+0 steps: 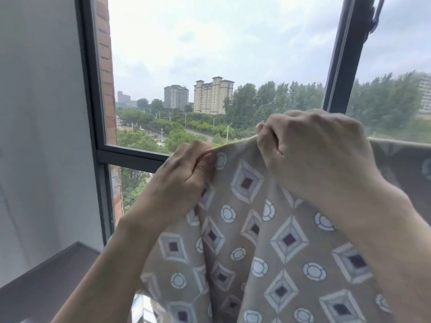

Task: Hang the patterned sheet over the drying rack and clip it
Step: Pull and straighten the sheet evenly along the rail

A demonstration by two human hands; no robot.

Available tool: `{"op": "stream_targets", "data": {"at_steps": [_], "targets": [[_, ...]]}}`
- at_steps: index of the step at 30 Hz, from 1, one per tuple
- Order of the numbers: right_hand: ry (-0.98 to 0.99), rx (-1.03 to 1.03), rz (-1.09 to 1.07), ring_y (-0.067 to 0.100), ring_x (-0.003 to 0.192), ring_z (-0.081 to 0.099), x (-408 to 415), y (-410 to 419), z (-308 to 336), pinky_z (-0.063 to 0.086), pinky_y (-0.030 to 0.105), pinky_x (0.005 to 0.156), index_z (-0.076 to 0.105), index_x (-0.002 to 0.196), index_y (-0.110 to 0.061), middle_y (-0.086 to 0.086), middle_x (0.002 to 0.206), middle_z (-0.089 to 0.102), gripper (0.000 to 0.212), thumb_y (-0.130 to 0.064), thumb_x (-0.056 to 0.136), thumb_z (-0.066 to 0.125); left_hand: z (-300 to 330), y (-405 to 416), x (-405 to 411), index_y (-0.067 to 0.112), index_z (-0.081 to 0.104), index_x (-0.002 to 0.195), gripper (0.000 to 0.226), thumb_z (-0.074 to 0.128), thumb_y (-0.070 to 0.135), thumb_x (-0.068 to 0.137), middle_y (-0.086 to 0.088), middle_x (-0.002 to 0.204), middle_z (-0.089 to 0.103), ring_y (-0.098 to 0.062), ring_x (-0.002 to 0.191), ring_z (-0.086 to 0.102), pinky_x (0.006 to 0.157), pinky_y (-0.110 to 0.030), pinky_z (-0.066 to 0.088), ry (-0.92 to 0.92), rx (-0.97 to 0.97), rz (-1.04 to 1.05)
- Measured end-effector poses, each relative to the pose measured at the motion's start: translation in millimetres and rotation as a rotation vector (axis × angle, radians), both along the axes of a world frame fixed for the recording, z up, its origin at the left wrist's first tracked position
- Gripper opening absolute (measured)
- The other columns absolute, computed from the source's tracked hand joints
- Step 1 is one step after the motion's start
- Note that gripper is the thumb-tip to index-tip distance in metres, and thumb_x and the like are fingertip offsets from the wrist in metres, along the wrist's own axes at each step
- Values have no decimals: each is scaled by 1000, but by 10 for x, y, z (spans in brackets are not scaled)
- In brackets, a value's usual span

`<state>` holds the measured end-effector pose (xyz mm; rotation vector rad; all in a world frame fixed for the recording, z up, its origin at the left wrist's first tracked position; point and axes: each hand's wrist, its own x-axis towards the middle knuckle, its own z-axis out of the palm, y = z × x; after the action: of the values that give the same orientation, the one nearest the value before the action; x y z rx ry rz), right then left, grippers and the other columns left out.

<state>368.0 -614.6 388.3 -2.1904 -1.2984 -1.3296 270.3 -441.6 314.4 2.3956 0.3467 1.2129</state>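
Head view: left hand and right hand both pinch top edge of patterned sheet, raised before window. Rack unseen. Advice: keep edge taut, level, then drape.

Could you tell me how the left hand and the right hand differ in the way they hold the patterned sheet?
The left hand sits lower and further left on the patterned sheet; the right hand is higher, nearer the camera and looks larger. The left hand pinches the top edge at its end; the right hand grips the same edge further along, where the cloth peaks. Both have fingers curled on the cloth, backs toward the camera.
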Motion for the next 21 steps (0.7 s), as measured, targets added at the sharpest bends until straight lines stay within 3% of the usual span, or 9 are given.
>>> {"op": "stream_targets", "data": {"at_steps": [2, 4, 7, 9, 11, 13, 17, 21], "targets": [[15, -22, -6, 20, 71, 46, -52, 69, -5, 30, 34, 72, 46, 71, -23, -3, 79, 60, 36, -39, 98, 28, -69, 31, 64, 27, 51, 103, 20, 38, 42, 103, 17, 82, 59, 0, 72, 56, 64, -28, 44, -83, -185, -264], [-13, -95, -21, 19, 75, 44, -143, 232, -61, 31, 39, 81, 45, 71, -22, -4, 78, 54, 33, -38, 97, 32, -108, 79, 148, 23, 48, 111, 12, 41, 29, 103, 17, 78, 61, 0, 67, 56, 59, -21, 44, -122, -261, -485], [-130, -120, -93, 24, 71, 49, -196, 608, -296, 31, 42, 83, 54, 70, -20, 0, 70, 59, 26, -34, 92, 47, -194, 265, 171, 18, 33, 136, 43, 51, 11, 97, 6, 82, 58, -12, 72, 56, 66, -24, 47, -92, -228, -657], [-210, 1, -78, 27, 68, 52, -154, 795, -437, 32, 41, 80, 56, 65, -17, 4, 65, 60, 26, -29, 88, 51, -297, 469, 103, 20, 33, 137, 55, 58, 10, 89, 2, 95, 59, -15, 86, 59, 76, -31, 48, -24, -223, -644], [-237, 91, -25, 30, 73, 53, -120, 891, -527, 32, 42, 82, 59, 66, -15, 5, 67, 61, 33, -32, 92, 47, -423, 677, 8, 21, 45, 131, 48, 61, 11, 87, 5, 104, 63, -17, 96, 61, 81, -41, 51, 100, -340, -697], [-226, 121, -22, 30, 78, 53, -142, 946, -564, 31, 43, 88, 62, 71, -15, 4, 70, 63, 42, -41, 97, 41, -525, 850, -65, 18, 56, 124, 36, 62, 13, 89, -3, 109, 67, -25, 103, 64, 86, -51, 53, 222, -368, -730], [-193, 144, -100, 27, 78, 52, -174, 1008, -573, 27, 41, 90, 63, 68, -17, 1, 67, 64, 58, -57, 98, 33, -536, 1144, -184, 14, 66, 98, 11, 59, 20, 92, -5, 94, 71, -28, 89, 69, 81, -54, 53, 279, -243, -610], [-145, 127, -174, 25, 78, 48, -198, 1001, -558, 26, 42, 92, 58, 60, -19, -2, 63, 60, 69, -73, 92, 28, -456, 1446, -288, 13, 66, 82, 40, 59, 51, 88, -20, 77, 68, -43, 66, 64, 61, -54, 52, 238, -335, -503]]}}
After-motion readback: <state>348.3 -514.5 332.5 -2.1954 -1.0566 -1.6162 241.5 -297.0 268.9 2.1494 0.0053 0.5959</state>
